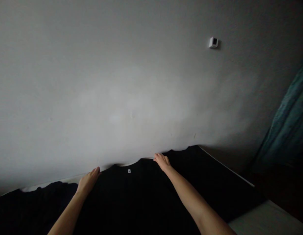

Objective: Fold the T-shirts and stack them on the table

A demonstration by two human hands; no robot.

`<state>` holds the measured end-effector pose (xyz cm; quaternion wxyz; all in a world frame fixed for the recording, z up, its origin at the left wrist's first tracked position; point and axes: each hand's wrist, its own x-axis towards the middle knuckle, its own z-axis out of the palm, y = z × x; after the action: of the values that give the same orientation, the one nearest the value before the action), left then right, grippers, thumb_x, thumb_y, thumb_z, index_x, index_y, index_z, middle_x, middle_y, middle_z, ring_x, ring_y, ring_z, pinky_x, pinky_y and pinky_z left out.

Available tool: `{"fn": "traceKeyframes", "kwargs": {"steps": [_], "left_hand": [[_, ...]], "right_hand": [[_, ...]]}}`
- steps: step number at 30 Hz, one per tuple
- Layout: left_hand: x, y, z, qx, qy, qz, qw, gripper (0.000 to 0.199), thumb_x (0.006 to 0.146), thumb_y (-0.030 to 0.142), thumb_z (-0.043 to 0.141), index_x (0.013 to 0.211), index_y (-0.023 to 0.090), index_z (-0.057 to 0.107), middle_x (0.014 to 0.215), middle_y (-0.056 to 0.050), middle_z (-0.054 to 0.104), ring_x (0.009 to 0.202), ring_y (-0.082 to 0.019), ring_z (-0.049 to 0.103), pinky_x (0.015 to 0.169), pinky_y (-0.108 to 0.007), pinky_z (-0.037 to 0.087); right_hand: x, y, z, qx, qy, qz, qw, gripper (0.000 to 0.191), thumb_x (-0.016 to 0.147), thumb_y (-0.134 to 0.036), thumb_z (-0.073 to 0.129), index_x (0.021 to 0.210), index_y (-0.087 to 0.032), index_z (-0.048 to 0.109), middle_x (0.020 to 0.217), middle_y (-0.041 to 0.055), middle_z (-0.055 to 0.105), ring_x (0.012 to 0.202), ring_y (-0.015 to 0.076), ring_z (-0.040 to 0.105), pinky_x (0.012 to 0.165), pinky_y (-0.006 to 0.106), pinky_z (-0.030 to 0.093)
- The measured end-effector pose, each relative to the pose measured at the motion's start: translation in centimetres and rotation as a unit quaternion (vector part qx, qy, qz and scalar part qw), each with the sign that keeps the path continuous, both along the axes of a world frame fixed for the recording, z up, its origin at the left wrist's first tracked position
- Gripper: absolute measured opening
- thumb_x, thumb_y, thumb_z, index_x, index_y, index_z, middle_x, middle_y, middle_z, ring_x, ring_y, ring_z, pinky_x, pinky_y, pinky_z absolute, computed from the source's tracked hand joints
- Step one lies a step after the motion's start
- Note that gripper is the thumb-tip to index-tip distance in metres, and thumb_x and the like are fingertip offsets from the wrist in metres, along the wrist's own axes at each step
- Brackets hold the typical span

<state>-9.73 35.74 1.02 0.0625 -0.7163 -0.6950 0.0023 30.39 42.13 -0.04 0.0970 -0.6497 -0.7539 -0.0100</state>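
A black T-shirt (139,195) lies spread out, with its collar toward the wall and a small white neck label (129,171) showing at the collar. My left hand (88,181) rests palm down on the shirt's upper edge, left of the collar. My right hand (162,162) lies flat at the edge to the right of the collar, fingertips near the neckline. Neither hand visibly grips the cloth. The shirt's sleeves or side parts spread out to both sides, dark and hard to make out.
The shirt lies on a white mattress or bed surface (266,218) that meets a grey wall (117,81). A small white wall fitting (213,42) sits high on the right. A teal curtain (288,111) hangs at the right edge.
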Motion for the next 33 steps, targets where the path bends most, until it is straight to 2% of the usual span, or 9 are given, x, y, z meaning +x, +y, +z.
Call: {"fn": "traceKeyframes", "kwargs": {"steps": [4,8,11,14,16,19,26,30,33], "left_hand": [[2.1,-0.4,1.3,0.038,0.038,0.018,0.998,0.039,0.092,0.011,0.029,0.114,0.019,0.061,0.118,-0.015,0.066,0.11,-0.029,0.061,0.08,-0.036,0.049],[7.1,-1.6,1.7,0.074,0.04,0.03,0.996,0.04,0.089,0.009,0.031,0.112,0.012,0.064,0.117,-0.021,0.063,0.112,-0.034,0.057,0.09,-0.048,0.044],[11.4,-3.8,0.1,0.082,0.023,0.021,0.996,0.043,0.093,0.026,0.038,0.128,0.012,0.058,0.126,-0.023,0.061,0.115,-0.037,0.056,0.094,-0.054,0.042],[13.0,-6.5,-2.8,0.072,0.011,0.004,0.997,0.054,0.095,0.035,0.037,0.145,0.016,0.044,0.15,-0.021,0.043,0.136,-0.042,0.04,0.105,-0.067,0.03],[12.1,-8.0,-4.7,0.054,0.005,-0.016,0.998,0.055,0.096,0.037,0.036,0.149,0.021,0.039,0.157,-0.017,0.033,0.143,-0.043,0.028,0.107,-0.07,0.025],[9.4,-9.2,-5.9,0.042,-0.006,-0.069,0.997,0.054,0.097,0.038,0.031,0.15,0.027,0.035,0.16,-0.011,0.029,0.146,-0.037,0.024,0.111,-0.063,0.028],[7.1,-12.6,-2.2,-0.022,-0.002,-0.103,0.994,0.053,0.094,0.035,0.039,0.147,0.03,0.041,0.156,-0.009,0.037,0.144,-0.033,0.032,0.112,-0.054,0.032],[4.5,-18.8,-1.6,0.035,-0.046,-0.082,0.995,0.053,0.087,0.036,0.045,0.138,0.019,0.051,0.148,-0.013,0.048,0.137,-0.031,0.043,0.113,-0.048,0.033],[1.0,-25.1,-3.1,0.094,-0.084,-0.035,0.991,0.048,0.084,0.045,0.045,0.124,0.022,0.058,0.129,-0.012,0.063,0.121,-0.033,0.057,0.106,-0.048,0.041]], "right_hand": [[-2.0,-0.5,1.3,0.009,-0.016,-0.02,1.0,0.032,0.096,-0.012,0.041,0.116,-0.016,0.065,0.121,0.0189,0.063,0.119,0.029,0.054,0.098,0.042,0.04],[-5.8,-2.7,1.7,-0.001,-0.013,-0.028,1.0,0.039,0.095,-0.01,0.034,0.12,-0.013,0.064,0.13,0.0217,0.057,0.124,0.0314,0.05,0.102,0.048,0.036],[-8.1,-5.3,0.8,-0.035,0.003,-0.015,0.999,0.042,0.098,-0.029,0.041,0.135,-0.015,0.055,0.145,0.0205,0.047,0.131,0.0339,0.044,0.104,0.052,0.035],[-8.3,-7.9,-0.7,-0.077,0.037,0.019,0.996,0.066,0.097,-0.05,0.039,0.152,-0.015,0.033,0.16,0.0198,0.02,0.146,0.0362,0.021,0.114,0.059,0.017],[-7.3,-9.2,-1.5,-0.099,0.058,0.033,0.993,0.072,0.097,-0.058,0.032,0.155,-0.016,0.024,0.162,0.019,0.01,0.149,0.0353,0.011,0.115,0.061,0.006],[-5.5,-10.5,-1.7,-0.106,0.065,0.045,0.991,0.071,0.098,-0.06,0.026,0.156,-0.018,0.021,0.162,0.0172,0.009,0.15,0.0314,0.008,0.117,0.055,0.003],[-3.1,-14.8,2.0,-0.119,0.067,0.029,0.99,0.066,0.093,-0.042,0.052,0.148,-0.006,0.039,0.156,0.0229,0.028,0.145,0.0328,0.026,0.117,0.046,0.019],[0.7,-20.2,3.2,-0.064,0.091,0.028,0.993,0.045,0.095,-0.026,0.048,0.138,-0.018,0.051,0.146,0.0122,0.049,0.136,0.0219,0.044,0.113,0.034,0.029],[5.0,-25.1,2.3,-0.03,0.133,-0.004,0.991,0.034,0.091,-0.022,0.052,0.124,-0.018,0.059,0.128,0.0117,0.061,0.119,0.0208,0.058,0.101,0.03,0.042]]}}
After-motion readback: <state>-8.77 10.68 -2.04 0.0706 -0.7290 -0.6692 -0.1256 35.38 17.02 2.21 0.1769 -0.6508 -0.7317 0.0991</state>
